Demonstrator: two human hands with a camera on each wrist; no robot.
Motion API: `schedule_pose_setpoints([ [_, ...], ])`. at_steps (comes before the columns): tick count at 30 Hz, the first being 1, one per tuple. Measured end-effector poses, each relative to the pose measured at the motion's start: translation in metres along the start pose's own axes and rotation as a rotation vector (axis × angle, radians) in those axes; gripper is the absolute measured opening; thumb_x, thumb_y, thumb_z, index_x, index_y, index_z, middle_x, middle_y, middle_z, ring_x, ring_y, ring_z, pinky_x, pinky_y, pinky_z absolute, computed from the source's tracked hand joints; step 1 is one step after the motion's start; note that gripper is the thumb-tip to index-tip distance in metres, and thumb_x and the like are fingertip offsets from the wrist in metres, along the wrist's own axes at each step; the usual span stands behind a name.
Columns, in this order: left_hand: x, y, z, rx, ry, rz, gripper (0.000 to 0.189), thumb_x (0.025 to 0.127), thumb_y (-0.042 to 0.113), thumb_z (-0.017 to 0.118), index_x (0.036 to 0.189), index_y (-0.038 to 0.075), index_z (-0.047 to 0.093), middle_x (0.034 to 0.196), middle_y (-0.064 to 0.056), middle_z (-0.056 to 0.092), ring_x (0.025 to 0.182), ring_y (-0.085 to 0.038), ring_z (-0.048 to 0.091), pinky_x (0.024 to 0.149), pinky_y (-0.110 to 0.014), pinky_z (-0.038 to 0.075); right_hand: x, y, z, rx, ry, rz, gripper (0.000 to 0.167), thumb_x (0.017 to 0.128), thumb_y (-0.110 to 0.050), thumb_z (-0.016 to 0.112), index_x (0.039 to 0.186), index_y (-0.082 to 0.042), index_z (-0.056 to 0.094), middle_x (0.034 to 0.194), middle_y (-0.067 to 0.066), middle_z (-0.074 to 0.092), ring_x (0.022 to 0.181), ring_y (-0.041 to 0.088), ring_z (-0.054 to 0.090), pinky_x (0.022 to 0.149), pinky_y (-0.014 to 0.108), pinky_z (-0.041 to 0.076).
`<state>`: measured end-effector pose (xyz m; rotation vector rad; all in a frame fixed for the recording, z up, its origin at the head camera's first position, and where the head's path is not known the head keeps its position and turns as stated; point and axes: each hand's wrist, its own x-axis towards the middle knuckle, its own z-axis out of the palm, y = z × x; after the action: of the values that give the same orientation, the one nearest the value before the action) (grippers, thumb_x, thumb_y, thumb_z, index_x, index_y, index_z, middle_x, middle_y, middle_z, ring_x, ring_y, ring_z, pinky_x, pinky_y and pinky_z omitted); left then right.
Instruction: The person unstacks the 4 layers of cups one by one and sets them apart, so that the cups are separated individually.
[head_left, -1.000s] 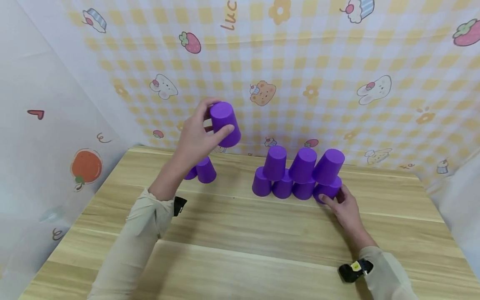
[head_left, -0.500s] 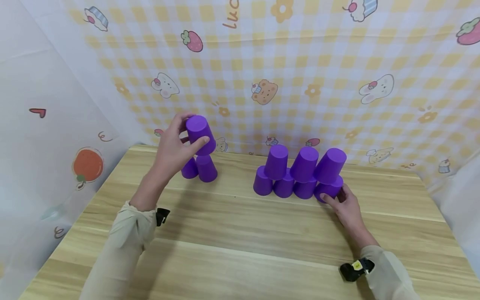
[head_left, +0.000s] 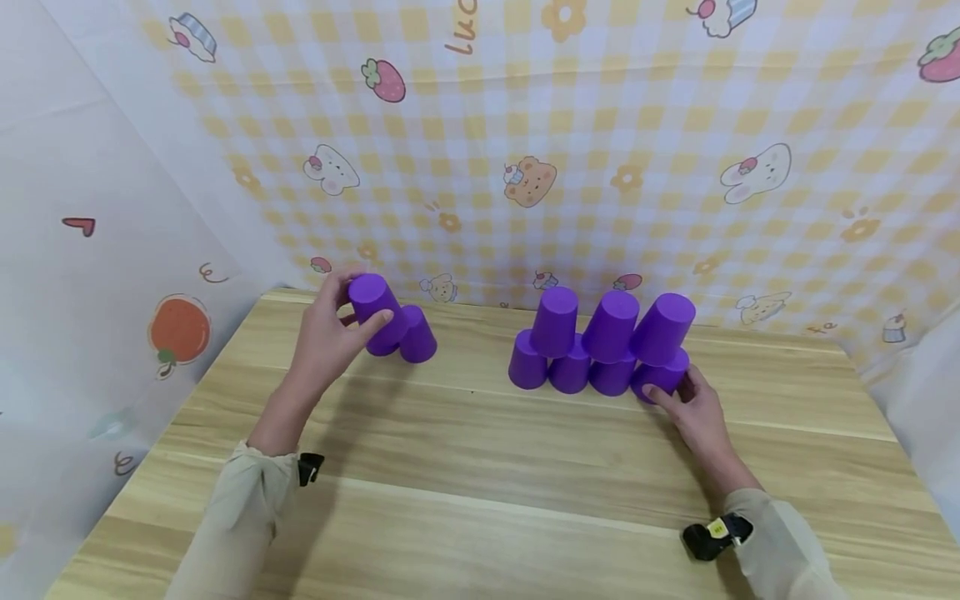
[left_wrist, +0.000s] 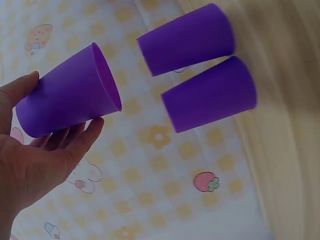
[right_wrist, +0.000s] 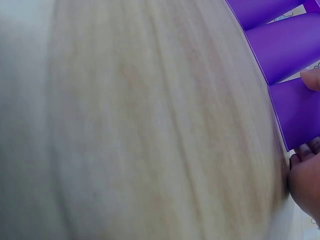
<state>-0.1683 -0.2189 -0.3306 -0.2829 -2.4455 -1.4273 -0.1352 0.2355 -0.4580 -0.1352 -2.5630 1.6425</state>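
At the left of the head view, the person's left hand holds a purple cup upside down, thumb on the near side. It overlaps one of two standing cups on the wooden surface. To the right, four cups form a lower row with three upper cups standing on it. The right hand grips the row's right-end cup. Its best service is probably to stay quiet there, since a sideways nudge could topple the upper row.

From the left wrist, the held cup shows clear of the pair, between thumb and fingers, its rim facing the surface. Moving slowly and keeping that rim level should help avoid knocking the pair, which stand just beside each other. All three are plain, smooth, evenly purple and tapered, wider at the mouth.

From the right wrist, the thumb presses the end cup's side, fingers curled around the other; neighbouring cups stand close by, rims down on pale, streaked wood.
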Motion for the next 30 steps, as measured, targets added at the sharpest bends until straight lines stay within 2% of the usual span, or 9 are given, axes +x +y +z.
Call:
schedule_pose_setpoints([
  [4, -0.007, -0.012, 0.001, 0.008, -0.001, -0.043, 0.058, 0.080, 0.005, 0.073, 0.129, 0.000, 0.041, 0.120, -0.019, 0.054, 0.114, -0.032, 0.050, 0.089, -0.050, 0.047, 0.000, 0.000, 0.000, -0.001, 0.008, -0.009, 0.063, 0.087, -0.021, 0.066, 0.139, 0.000, 0.036, 0.132, 0.020, 0.047, 0.122, 0.031, 0.042, 0.091, 0.007, 0.034],
  [12, -0.017, -0.033, 0.005, 0.021, -0.010, -0.120, 0.057, 0.079, 0.004, 0.073, 0.126, -0.001, 0.041, 0.123, -0.022, 0.053, 0.117, -0.036, 0.048, 0.091, -0.051, 0.045, -0.001, 0.002, -0.001, 0.001, 0.001, 0.001, 0.065, 0.088, -0.021, 0.066, 0.141, -0.001, 0.034, 0.134, 0.020, 0.045, 0.124, 0.032, 0.040, 0.097, 0.013, 0.034],
  [14, -0.019, -0.037, 0.006, 0.021, -0.011, -0.137, 0.058, 0.079, 0.003, 0.073, 0.127, -0.002, 0.041, 0.124, -0.023, 0.052, 0.117, -0.037, 0.048, 0.091, -0.051, 0.046, 0.000, 0.002, -0.001, 0.005, -0.003, 0.002, 0.065, 0.088, -0.021, 0.066, 0.141, -0.002, 0.033, 0.135, 0.020, 0.044, 0.125, 0.032, 0.039, 0.099, 0.017, 0.034],
  [19, -0.022, -0.048, 0.008, 0.044, -0.028, -0.182, 0.058, 0.079, 0.002, 0.071, 0.128, -0.005, 0.039, 0.126, -0.027, 0.049, 0.118, -0.039, 0.046, 0.091, -0.050, 0.045, 0.001, 0.003, -0.001, 0.026, -0.012, 0.000, 0.067, 0.088, -0.019, 0.066, 0.142, -0.002, 0.032, 0.137, 0.021, 0.042, 0.127, 0.034, 0.037, 0.106, 0.039, 0.031],
  [21, -0.023, -0.052, 0.008, 0.057, -0.034, -0.196, 0.058, 0.079, 0.002, 0.071, 0.127, -0.005, 0.039, 0.126, -0.028, 0.049, 0.118, -0.040, 0.046, 0.092, -0.050, 0.045, 0.002, 0.004, -0.001, 0.031, -0.015, 0.001, 0.067, 0.087, -0.018, 0.066, 0.142, -0.001, 0.031, 0.137, 0.022, 0.041, 0.128, 0.034, 0.036, 0.106, 0.045, 0.030],
  [30, -0.027, -0.070, 0.012, 0.095, -0.051, -0.222, 0.059, 0.079, -0.001, 0.070, 0.127, -0.008, 0.037, 0.123, -0.032, 0.048, 0.116, -0.043, 0.046, 0.092, -0.049, 0.045, 0.003, 0.006, -0.001, 0.029, -0.025, 0.003, 0.067, 0.087, -0.019, 0.066, 0.142, -0.002, 0.031, 0.138, 0.022, 0.041, 0.128, 0.034, 0.035, 0.106, 0.046, 0.029],
])
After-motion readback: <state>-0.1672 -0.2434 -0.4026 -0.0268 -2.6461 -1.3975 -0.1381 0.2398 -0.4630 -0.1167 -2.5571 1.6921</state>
